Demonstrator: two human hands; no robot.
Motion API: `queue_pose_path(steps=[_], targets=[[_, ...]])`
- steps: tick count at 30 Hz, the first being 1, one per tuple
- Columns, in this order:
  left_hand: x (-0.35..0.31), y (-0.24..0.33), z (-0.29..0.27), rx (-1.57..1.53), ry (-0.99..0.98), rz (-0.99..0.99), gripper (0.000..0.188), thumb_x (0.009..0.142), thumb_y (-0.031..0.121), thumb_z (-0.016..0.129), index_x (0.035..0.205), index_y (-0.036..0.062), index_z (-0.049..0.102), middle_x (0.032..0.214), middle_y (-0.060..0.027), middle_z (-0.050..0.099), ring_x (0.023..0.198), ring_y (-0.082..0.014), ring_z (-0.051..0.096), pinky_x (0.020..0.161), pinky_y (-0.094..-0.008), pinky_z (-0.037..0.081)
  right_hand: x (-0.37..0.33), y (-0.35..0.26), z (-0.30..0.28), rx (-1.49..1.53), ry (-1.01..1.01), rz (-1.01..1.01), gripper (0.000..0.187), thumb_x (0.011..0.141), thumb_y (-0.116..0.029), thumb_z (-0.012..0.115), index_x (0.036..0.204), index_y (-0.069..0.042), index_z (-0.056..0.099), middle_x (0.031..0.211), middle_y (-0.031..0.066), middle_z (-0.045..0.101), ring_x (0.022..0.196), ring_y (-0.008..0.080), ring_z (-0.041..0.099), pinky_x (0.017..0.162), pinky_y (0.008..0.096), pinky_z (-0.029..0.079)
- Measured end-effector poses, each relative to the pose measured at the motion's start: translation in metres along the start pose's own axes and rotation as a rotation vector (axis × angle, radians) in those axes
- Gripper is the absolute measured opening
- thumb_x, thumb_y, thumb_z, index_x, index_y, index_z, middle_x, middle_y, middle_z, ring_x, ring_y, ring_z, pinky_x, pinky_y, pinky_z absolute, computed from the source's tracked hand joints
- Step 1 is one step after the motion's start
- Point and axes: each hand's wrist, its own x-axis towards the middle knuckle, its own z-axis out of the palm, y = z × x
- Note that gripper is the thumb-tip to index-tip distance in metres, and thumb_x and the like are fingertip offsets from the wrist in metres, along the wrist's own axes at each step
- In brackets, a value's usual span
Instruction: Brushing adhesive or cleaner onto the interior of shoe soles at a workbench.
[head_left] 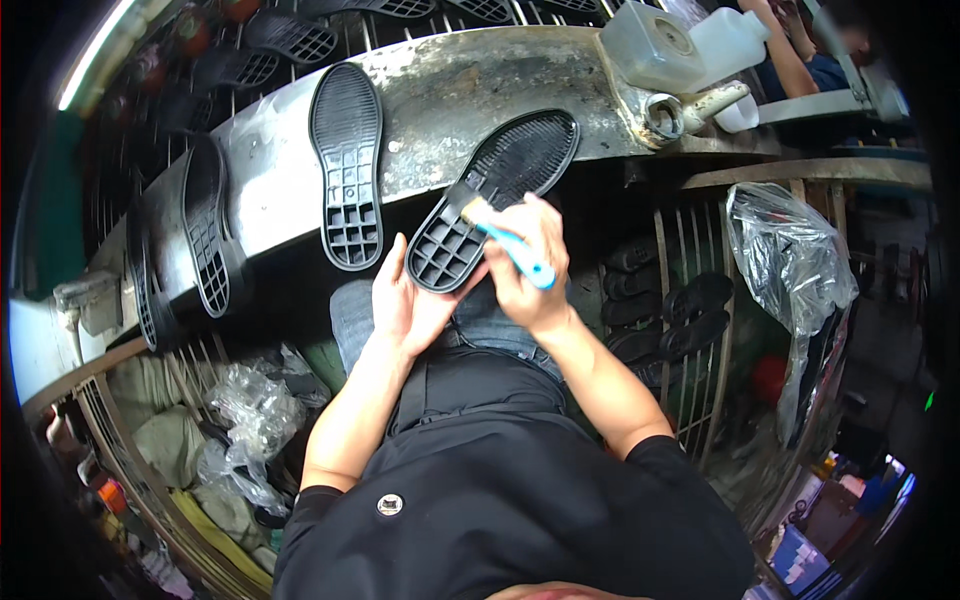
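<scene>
A black shoe sole (447, 245) with a grid of hollows in its heel lies tilted, its toe end over the bench edge. Under the heel, my left hand (412, 300) holds it, fingers beneath and thumb at the side. My right hand (535, 262) is closed round a brush (518, 250) with a light blue handle. The brush's pale bristles touch the middle of the sole, just above the heel grid. Another black sole (347, 150) lies to the left, its heel past the bench edge. Farther left are two more soles, one of them this sole (207, 225).
The stained metal bench (490, 75) curves across the front. At its right stand a translucent plastic container (650, 45) and a small pot with a handle (665, 115). Soles fill racks beyond the bench and below right (695, 310). Clear plastic hangs at right (790, 250). Another person's arm (790, 50) shows far right.
</scene>
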Motion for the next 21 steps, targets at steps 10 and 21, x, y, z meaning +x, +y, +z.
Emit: queue_pose_path(steps=[10, 21], targets=[[0.002, -0.002, 0.020, 0.305, 0.156, 0.054, 0.063, 0.119, 0.048, 0.034, 0.173, 0.0158, 0.037, 0.166, -0.0144, 0.055, 0.148, -0.0325, 0.058, 0.122, -0.0503, 0.047, 0.028, -0.048, -0.049, 0.233, -0.429, 0.141, 0.008, 0.094, -0.013, 0.079, 0.094, -0.006, 0.077, 0.091, 0.0095, 0.076, 0.090, 0.0310, 0.074, 0.090, 0.0417, 0.056], [-0.004, 0.004, 0.028, 0.607, 0.151, 0.102, 0.069, 0.120, 0.050, 0.032, 0.174, 0.0072, 0.032, 0.172, -0.0164, 0.047, 0.155, -0.0319, 0.050, 0.129, -0.0507, 0.039, 0.088, 0.052, -0.094, -0.147, -0.227, 0.409, 0.028, 0.108, -0.030, 0.070, 0.103, -0.003, 0.075, 0.076, 0.0090, 0.072, 0.070, 0.0208, 0.071, 0.070, 0.0376, 0.055]])
